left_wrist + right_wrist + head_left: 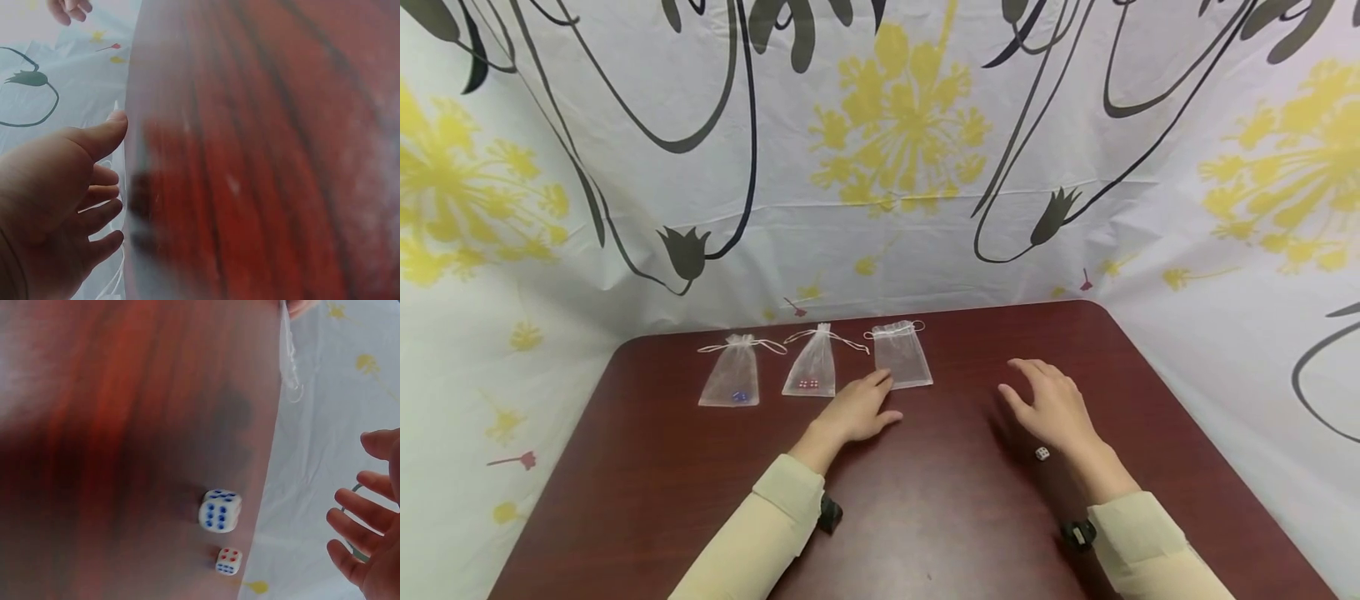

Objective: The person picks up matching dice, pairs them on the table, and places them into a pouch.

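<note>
My left hand (854, 410) reaches across the table with its fingers extended, fingertips right at the lower left corner of a flat sheer white drawstring bag (904, 354). In the left wrist view, thumb and fingers stand apart with nothing between them. On the right, my right hand (1054, 407) hovers over the table, thumb spread from loosely bent fingers, holding nothing. A white die (1042, 454) lies below it. The right wrist view shows two white dice: a larger-looking die (220, 511) with blue pips, and another die (229, 561) with red and blue pips.
Two more sheer bags lie to the left: one bag (730, 371) has blue dice (740, 397) inside, the other (810, 362) red dice (808, 384). All sit near the back edge of the dark red table (647, 467). A patterned white curtain (865, 233) hangs behind.
</note>
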`<state>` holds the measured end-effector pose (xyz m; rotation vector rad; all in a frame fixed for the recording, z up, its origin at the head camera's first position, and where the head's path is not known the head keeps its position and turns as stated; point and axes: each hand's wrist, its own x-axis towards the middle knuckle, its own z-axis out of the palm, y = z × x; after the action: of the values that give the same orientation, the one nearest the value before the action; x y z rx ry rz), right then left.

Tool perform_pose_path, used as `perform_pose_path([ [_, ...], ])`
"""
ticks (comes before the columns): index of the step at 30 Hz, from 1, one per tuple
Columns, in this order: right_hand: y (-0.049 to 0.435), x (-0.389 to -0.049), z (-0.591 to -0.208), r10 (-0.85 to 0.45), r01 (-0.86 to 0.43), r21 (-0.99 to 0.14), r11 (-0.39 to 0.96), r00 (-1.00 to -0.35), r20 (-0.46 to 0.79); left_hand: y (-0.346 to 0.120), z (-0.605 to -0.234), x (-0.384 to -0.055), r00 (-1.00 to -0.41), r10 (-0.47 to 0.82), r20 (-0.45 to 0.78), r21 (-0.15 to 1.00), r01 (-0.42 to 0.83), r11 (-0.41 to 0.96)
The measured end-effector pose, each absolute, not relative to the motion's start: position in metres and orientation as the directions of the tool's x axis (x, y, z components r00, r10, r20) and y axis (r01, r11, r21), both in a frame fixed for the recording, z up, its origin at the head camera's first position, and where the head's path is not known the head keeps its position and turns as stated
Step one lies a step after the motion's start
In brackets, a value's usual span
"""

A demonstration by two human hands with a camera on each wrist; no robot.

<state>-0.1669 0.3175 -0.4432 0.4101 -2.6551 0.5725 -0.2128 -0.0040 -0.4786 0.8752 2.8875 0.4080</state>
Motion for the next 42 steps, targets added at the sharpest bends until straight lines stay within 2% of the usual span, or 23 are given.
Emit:
perform_pose_path([
  [10,0.327,-0.154,-0.451,-0.259,-0.387,-0.342,0.856,-0.894,0.365,-0.003,-0.478,-0.212,-0.835,0.547,-0.058,0.282,0.512,0.811],
  [19,0.342,-0.146,-0.459,-0.328,-0.375,-0.372,0.849,-0.927,0.185,-0.002,-0.477,-0.212,-0.832,0.552,-0.064,0.276,0.516,0.811],
  [28,0.351,-0.142,-0.464,-0.367,-0.367,-0.399,0.84,-0.927,0.079,-0.003,-0.478,-0.213,-0.832,0.549,-0.078,0.272,0.512,0.815],
  [42,0.368,-0.137,-0.463,-0.418,-0.411,-0.394,0.822,-0.906,0.072,-0.002,-0.477,-0.214,-0.832,0.546,-0.092,0.265,0.509,0.819],
])
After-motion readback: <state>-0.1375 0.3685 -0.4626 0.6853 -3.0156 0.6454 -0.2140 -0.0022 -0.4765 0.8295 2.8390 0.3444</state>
